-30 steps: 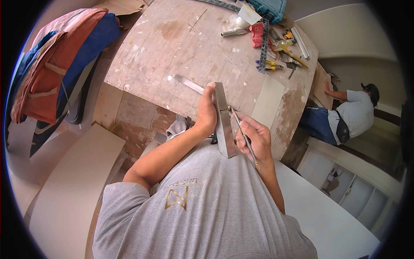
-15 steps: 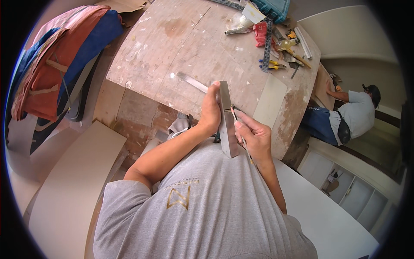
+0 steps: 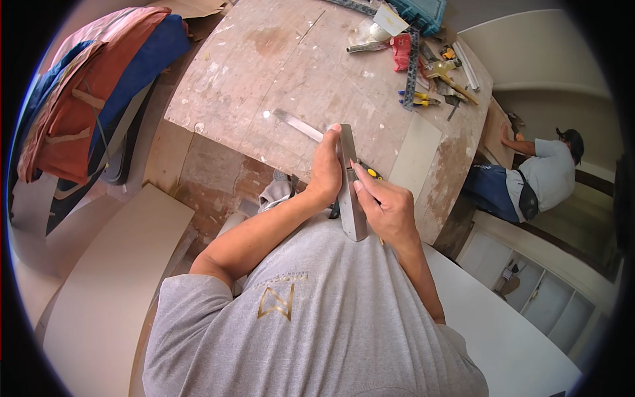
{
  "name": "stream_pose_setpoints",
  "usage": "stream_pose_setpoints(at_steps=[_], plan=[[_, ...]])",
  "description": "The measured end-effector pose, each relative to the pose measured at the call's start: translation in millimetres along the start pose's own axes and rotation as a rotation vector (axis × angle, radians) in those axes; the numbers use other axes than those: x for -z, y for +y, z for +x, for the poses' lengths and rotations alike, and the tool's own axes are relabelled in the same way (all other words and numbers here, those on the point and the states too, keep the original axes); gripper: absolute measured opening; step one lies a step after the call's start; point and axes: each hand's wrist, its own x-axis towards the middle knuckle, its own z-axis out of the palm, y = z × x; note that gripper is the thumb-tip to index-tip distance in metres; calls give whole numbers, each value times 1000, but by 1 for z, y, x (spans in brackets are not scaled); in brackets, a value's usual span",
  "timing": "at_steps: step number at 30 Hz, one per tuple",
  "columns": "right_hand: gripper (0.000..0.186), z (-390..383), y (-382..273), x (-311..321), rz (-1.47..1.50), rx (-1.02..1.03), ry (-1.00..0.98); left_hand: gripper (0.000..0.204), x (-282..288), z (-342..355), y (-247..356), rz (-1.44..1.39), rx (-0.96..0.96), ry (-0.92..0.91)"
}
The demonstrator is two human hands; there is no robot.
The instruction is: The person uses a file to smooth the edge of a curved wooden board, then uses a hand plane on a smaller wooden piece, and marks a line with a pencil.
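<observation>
My left hand [image 3: 325, 173] is closed round the side of a grey, metallic-looking square bar [image 3: 354, 215], thumb up along its far end. A thin flat metal strip [image 3: 299, 126] sticks out to the left from behind this hand, over the worktable; whether it joins the bar is hidden. My right hand [image 3: 391, 206] pinches a slim pencil [image 3: 358, 171], its reddish tip at the bar's face about halfway along. Just beyond my right fingers a black-and-yellow handle [image 3: 369, 171] shows in part.
The worn, paint-spotted worktable [image 3: 258, 79] spreads ahead. At its far right lie yellow-and-blue pliers [image 3: 418, 99], a dark ruler [image 3: 411, 66], a red packet [image 3: 400, 53] and a teal case [image 3: 423, 13]. Boards [image 3: 112, 278] lean at left. Another person [image 3: 546, 169] works at right.
My right hand has turned and shifted slightly, with the pencil tip now on the bar's face. The black-and-yellow handle has come into sight beside it. My left hand keeps its hold.
</observation>
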Motion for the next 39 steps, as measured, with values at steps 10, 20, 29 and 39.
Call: stream_pose_setpoints(at_steps=[10, 20, 29, 39], plan=[[42, -38, -5, 20, -15, 14, -71, 61, 3, 5, 1, -86, 167, -38], [39, -34, -3, 30, 685, -495, -2, 67, -11, 1, 9, -60, 131, 26], [41, -28, 0, 32, 1094, -727, -3, 66, 3, 18, -17, -26, 67, 32], [40, -26, 1, 25, 1219, -787, -11, 71, 0, 13, -20, -42, 93, 6]])
